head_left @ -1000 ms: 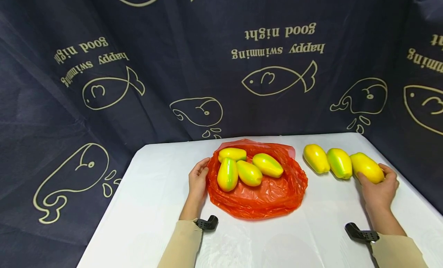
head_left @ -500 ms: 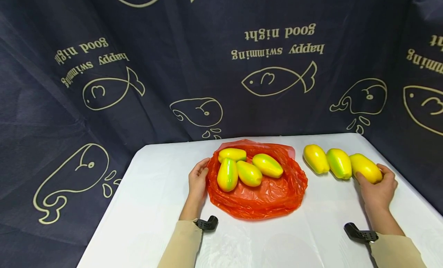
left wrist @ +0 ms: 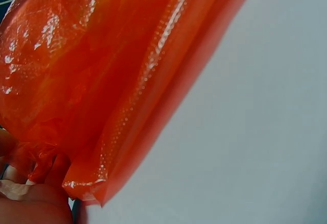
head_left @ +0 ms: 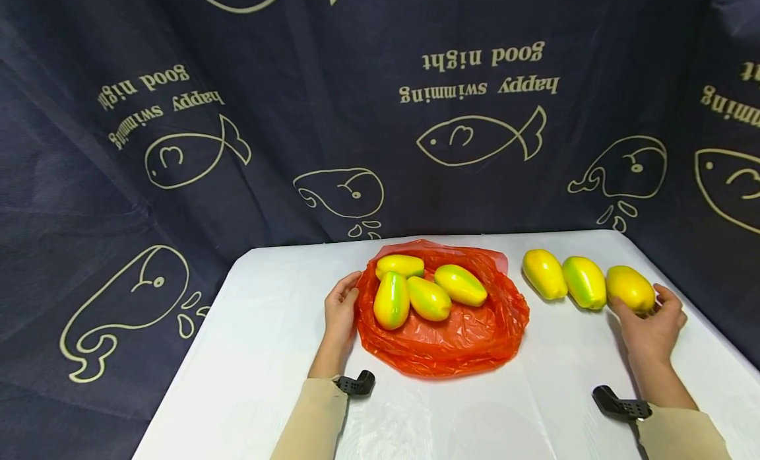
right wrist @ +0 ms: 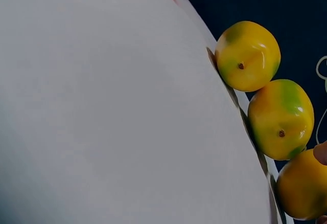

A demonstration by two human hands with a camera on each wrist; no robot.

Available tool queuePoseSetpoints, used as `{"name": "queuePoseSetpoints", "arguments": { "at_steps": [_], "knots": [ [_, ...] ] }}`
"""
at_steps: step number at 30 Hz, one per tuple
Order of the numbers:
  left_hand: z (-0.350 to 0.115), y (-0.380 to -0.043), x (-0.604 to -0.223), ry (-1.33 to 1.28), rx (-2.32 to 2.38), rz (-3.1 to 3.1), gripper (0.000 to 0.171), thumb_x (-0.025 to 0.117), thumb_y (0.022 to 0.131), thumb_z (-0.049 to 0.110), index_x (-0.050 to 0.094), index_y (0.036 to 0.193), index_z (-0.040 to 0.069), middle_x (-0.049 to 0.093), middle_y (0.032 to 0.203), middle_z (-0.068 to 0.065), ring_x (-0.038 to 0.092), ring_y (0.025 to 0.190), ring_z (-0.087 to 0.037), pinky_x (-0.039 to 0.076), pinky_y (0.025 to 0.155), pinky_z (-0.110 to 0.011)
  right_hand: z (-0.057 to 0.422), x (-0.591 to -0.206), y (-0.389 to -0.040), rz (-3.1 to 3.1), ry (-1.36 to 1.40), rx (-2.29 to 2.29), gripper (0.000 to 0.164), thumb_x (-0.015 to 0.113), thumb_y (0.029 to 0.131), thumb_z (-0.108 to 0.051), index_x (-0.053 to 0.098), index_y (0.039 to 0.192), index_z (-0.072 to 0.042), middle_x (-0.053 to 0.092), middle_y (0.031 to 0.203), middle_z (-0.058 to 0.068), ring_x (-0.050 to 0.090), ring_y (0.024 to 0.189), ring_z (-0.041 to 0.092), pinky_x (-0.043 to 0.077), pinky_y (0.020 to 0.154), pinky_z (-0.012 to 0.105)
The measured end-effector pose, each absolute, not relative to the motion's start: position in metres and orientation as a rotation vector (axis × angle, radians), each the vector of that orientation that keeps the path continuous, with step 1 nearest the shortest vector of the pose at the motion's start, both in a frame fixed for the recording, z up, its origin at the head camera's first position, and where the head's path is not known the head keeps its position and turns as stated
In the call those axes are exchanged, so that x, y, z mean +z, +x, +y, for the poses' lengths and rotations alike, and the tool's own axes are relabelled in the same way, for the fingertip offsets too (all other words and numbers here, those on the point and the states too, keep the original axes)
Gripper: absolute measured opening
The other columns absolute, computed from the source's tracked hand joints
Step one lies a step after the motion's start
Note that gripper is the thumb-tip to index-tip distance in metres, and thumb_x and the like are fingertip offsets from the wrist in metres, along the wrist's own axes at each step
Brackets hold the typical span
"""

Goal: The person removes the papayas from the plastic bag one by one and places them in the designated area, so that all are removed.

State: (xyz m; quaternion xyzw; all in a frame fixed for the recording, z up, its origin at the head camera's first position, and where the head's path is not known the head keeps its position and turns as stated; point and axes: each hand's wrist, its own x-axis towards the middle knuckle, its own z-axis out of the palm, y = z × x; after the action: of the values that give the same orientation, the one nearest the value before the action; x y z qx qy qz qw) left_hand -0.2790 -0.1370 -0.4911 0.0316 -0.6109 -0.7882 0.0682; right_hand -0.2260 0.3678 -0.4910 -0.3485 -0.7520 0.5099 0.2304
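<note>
A red plastic bag [head_left: 475, 348] lies spread with its mouth up, several yellow-green papayas [head_left: 429, 299] inside it. At its left rim my left hand [head_left: 340, 315] pinches the plastic; the left wrist view shows bunched film [left wrist: 38, 165] between the fingers. To the right of the bag, three more papayas stand in a row. My right hand [head_left: 653, 325] has thumb and fingers curled about the outermost papaya [head_left: 631, 288], the thumb on its near side. The right wrist view shows that papaya [right wrist: 304, 185] with fingertips at its edge.
Left of the right hand lie the middle papaya [head_left: 584, 283] and the leftmost papaya [head_left: 544, 274] of the row. White sheeting covers the table [head_left: 451, 414]. A dark printed curtain [head_left: 332, 117] hangs behind and along the sides.
The outermost papaya has turned within my right hand and looks shorter, with a narrow gap beside the middle one. The left hand and the bag have stayed put.
</note>
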Motion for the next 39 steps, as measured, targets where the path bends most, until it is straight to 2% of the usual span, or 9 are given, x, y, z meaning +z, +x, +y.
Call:
{"name": "queuePoseSetpoints", "arguments": {
  "at_steps": [4,8,16,18,21,23,29,36,39],
  "knots": [
    [-0.136,-0.28,-0.492,0.094,-2.366,-1.822,0.035,0.047,0.102,0.004,0.063,0.132,0.009,0.06,0.133,-0.013,0.061,0.112,-0.017,0.056,0.092,-0.019,0.367,-0.489,-0.225,-2.066,-0.964,1.413,0.075,0.066,0.091,-0.028,0.024,0.152,-0.036,0.02,0.155,0.0,0.027,0.147,0.022,0.028,0.12,0.023],
    [-0.135,-0.28,-0.492,0.082,-2.352,-1.807,0.035,0.046,0.101,0.001,0.063,0.132,0.006,0.062,0.132,-0.014,0.062,0.11,-0.015,0.056,0.091,-0.019,0.366,-0.488,-0.224,-2.075,-0.957,1.397,0.073,0.064,0.091,-0.028,0.025,0.152,-0.036,0.021,0.154,-0.002,0.025,0.147,0.023,0.026,0.12,0.025],
    [-0.134,-0.278,-0.491,0.085,-2.355,-1.806,0.036,0.046,0.101,0.002,0.061,0.134,0.004,0.063,0.131,-0.013,0.063,0.109,-0.013,0.056,0.09,-0.019,0.365,-0.482,-0.22,-2.075,-0.931,1.297,0.071,0.063,0.09,-0.028,0.031,0.152,-0.033,0.027,0.154,0.008,0.024,0.145,0.025,0.023,0.12,0.038],
    [-0.134,-0.278,-0.49,0.087,-2.356,-1.811,0.036,0.046,0.101,0.002,0.06,0.134,0.004,0.062,0.131,-0.013,0.063,0.109,-0.014,0.056,0.091,-0.019,0.364,-0.479,-0.22,-2.058,-0.923,1.295,0.069,0.063,0.09,-0.028,0.032,0.151,-0.035,0.03,0.152,0.001,0.025,0.145,0.023,0.022,0.121,0.038],
    [-0.135,-0.278,-0.49,0.089,-2.353,-1.821,0.036,0.046,0.102,0.003,0.061,0.134,0.005,0.061,0.132,-0.014,0.062,0.111,-0.015,0.055,0.092,-0.019,0.362,-0.472,-0.22,-2.025,-0.912,1.317,0.066,0.064,0.09,-0.029,0.035,0.149,-0.039,0.029,0.142,-0.019,0.025,0.145,0.018,0.022,0.121,0.035],
    [-0.135,-0.277,-0.49,0.093,-2.361,-1.821,0.035,0.046,0.102,0.003,0.062,0.133,0.007,0.061,0.132,-0.013,0.061,0.113,-0.016,0.055,0.092,-0.019,0.36,-0.467,-0.219,-2.012,-0.897,1.318,0.065,0.063,0.09,-0.029,0.036,0.148,-0.039,0.027,0.136,-0.024,0.025,0.145,0.016,0.022,0.121,0.033],
    [-0.136,-0.277,-0.491,0.087,-2.373,-1.813,0.035,0.046,0.102,0.003,0.062,0.134,0.008,0.06,0.134,-0.014,0.061,0.113,-0.017,0.055,0.092,-0.019,0.35,-0.455,-0.22,-2.005,-0.837,1.314,0.063,0.063,0.091,-0.028,0.036,0.147,-0.04,0.029,0.143,-0.024,0.025,0.147,0.012,0.021,0.121,0.027],
    [-0.135,-0.276,-0.489,0.1,-2.372,-1.799,0.035,0.046,0.101,0.002,0.062,0.132,0.007,0.061,0.133,-0.014,0.062,0.112,-0.017,0.056,0.092,-0.02,0.334,-0.44,-0.219,-1.955,-0.708,1.326,0.059,0.066,0.091,-0.022,0.043,0.143,-0.038,0.034,0.125,-0.032,0.035,0.129,-0.007,0.025,0.117,0.02],
    [-0.135,-0.276,-0.488,0.092,-2.373,-1.802,0.035,0.046,0.102,0.002,0.062,0.133,0.007,0.061,0.135,-0.014,0.062,0.114,-0.018,0.056,0.092,-0.02,0.325,-0.436,-0.218,-1.95,-0.651,1.357,0.059,0.066,0.092,-0.019,0.043,0.144,-0.036,0.037,0.127,-0.03,0.038,0.133,-0.001,0.026,0.119,0.021]
  ]
}}
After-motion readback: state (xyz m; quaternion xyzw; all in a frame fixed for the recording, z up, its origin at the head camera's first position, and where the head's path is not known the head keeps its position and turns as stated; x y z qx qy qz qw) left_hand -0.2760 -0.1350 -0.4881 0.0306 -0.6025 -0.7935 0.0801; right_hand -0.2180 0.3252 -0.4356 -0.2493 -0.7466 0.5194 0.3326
